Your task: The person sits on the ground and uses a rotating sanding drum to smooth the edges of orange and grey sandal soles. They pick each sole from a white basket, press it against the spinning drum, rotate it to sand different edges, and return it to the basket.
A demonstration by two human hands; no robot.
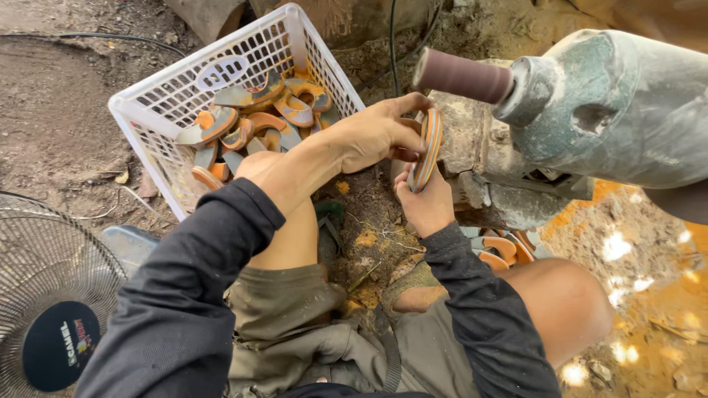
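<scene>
Both my hands hold a thin stack of orange and grey striped foam sole pieces point(428, 147) on edge. My left hand point(376, 133) grips the stack from the left and above. My right hand point(422, 200) supports it from below. The stack sits just below and left of a brown cylindrical sanding drum point(463, 76) that sticks out of a grey-green motor housing point(612, 103). The stack does not appear to touch the drum.
A white plastic basket point(173, 92) at the left holds several orange and grey curved pieces point(251, 121). More such pieces point(505, 247) lie by my right knee. A fan grille point(44, 295) stands at the lower left. Dirt ground with orange dust and a black cable point(110, 38) surround me.
</scene>
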